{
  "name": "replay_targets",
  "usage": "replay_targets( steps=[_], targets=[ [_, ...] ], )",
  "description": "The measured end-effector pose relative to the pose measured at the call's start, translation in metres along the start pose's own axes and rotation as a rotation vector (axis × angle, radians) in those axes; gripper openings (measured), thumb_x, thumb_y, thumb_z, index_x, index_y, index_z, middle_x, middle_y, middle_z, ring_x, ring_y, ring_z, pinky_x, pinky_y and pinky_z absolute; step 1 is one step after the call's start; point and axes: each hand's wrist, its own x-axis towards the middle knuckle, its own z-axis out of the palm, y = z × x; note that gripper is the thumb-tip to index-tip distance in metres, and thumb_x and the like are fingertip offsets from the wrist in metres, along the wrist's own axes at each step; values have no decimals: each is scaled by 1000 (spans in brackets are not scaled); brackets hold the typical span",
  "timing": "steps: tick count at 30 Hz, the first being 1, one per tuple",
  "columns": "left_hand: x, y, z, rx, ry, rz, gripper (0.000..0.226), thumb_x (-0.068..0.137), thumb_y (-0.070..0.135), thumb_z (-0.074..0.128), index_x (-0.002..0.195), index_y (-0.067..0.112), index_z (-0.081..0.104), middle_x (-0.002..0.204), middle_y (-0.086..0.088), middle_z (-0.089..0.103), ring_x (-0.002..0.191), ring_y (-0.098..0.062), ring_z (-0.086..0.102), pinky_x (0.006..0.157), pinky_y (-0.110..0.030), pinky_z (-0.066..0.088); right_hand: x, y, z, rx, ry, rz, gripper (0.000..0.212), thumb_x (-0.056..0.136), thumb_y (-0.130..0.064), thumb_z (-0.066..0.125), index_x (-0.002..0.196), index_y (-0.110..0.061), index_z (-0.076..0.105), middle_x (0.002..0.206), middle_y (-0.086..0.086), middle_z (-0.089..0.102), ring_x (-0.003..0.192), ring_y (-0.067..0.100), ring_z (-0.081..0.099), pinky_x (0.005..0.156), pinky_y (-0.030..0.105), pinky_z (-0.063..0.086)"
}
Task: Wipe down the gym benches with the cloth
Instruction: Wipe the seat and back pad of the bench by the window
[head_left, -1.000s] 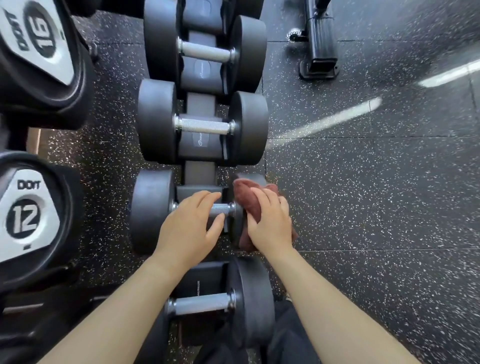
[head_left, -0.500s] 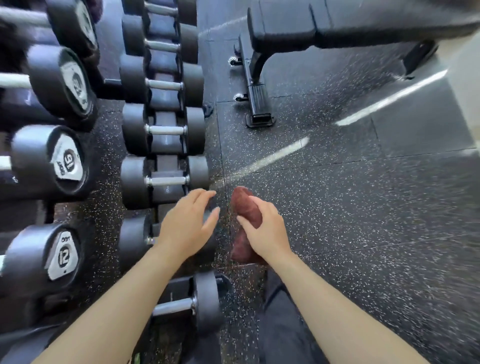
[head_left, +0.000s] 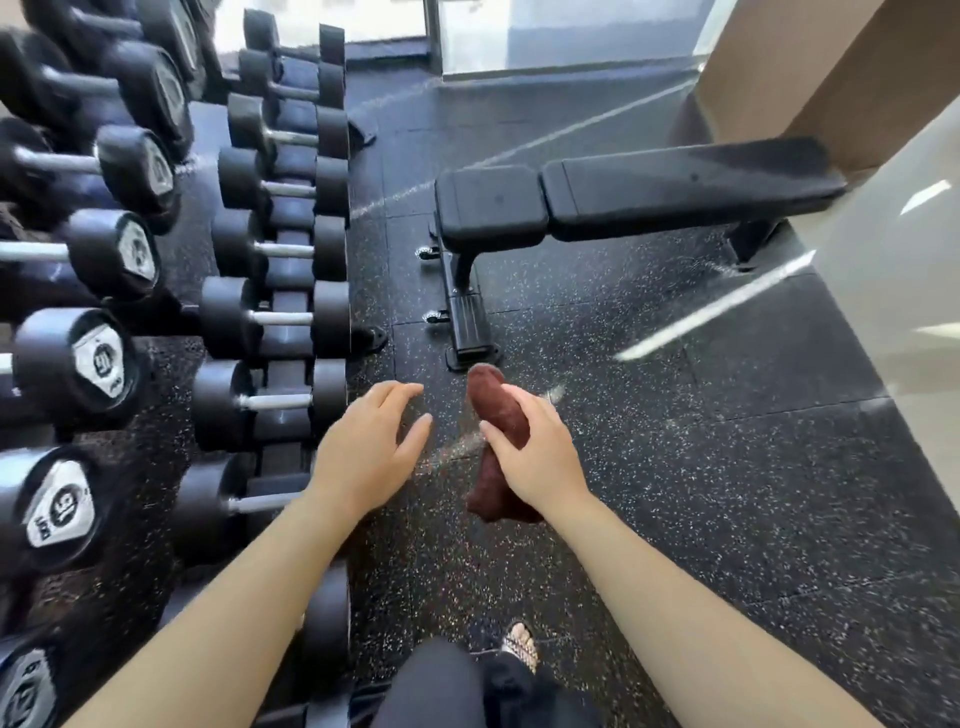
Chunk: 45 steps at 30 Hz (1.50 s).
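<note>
1. Currently the right hand (head_left: 540, 457) grasps a maroon terry cloth (head_left: 496, 410) round its middle. One rolled end pokes up past the fingers and the other hangs below the palm, over the speckled rubber floor (head_left: 727, 493).
2. Left hand (head_left: 363, 447) holds nothing, fingers relaxed and spread, near the dumbbell rack (head_left: 280, 312).
3. Flat bench (head_left: 623, 197) stands ahead, well apart from the cloth.
4. Cloth looks soft, light and limp, and will probably bunch. Best spread flat under the palm, pinned at the edges, before wiping.
</note>
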Motion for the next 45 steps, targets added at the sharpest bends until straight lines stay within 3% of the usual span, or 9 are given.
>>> replay_targets(
  steps=[11, 20, 26, 33, 39, 42, 45],
  targets=[
    [199, -9, -37, -14, 39, 93, 43, 92, 38, 47, 130, 19, 48, 130, 0, 52, 117, -22, 50, 90, -36, 44, 184, -48, -18, -47, 45, -42, 49, 88, -35, 63, 134, -22, 51, 130, 2, 53, 119, 22, 50, 103, 29, 33],
    [380, -55, -88, 28, -69, 98, 42, 93, 40, 44, 130, 22, 46, 132, 1, 50, 117, -24, 49, 90, -42, 46, 353, -92, -4, -48, 41, 57, 48, 89, -39, 61, 135, -28, 48, 131, -3, 50, 120, 23, 47, 105, 37, 35],
    [470, -80, -84, 33, -81, 49, 43, 93, 41, 44, 132, 23, 45, 133, 3, 49, 117, -23, 49, 90, -39, 46, 457, -89, 7, -77, -17, 43, 48, 90, -38, 61, 135, -27, 48, 131, -2, 50, 119, 25, 48, 104, 40, 36],
    [579, -135, -18, -1, -39, 2, 42, 92, 39, 45, 131, 23, 46, 133, 4, 49, 119, -20, 47, 93, -36, 42, 588, -35, 60, -251, -48, -40, 50, 92, -39, 58, 138, -25, 43, 140, 0, 44, 126, 27, 38, 105, 42, 35],
    [685, -213, 103, -15, -10, 15, 41, 93, 38, 45, 131, 22, 47, 132, 4, 50, 118, -19, 48, 91, -32, 41, 702, 67, 158, -448, 38, -84, 51, 91, -37, 59, 139, -27, 44, 143, 1, 42, 129, 32, 34, 94, 57, 42],
    [732, -245, 161, -27, 10, 21, 43, 93, 39, 44, 133, 22, 45, 135, 4, 48, 120, -19, 46, 92, -35, 41, 745, 116, 193, -513, 94, -87, 50, 91, -40, 58, 138, -28, 46, 144, 3, 43, 133, 36, 32, 97, 62, 37],
    [769, -270, 202, -102, 66, 41, 43, 92, 38, 46, 133, 22, 45, 135, 3, 47, 121, -20, 45, 97, -35, 39, 773, 144, 216, -570, 204, -120, 46, 91, -49, 54, 133, -31, 51, 143, -3, 46, 137, 31, 29, 103, 63, 24]
  ],
)
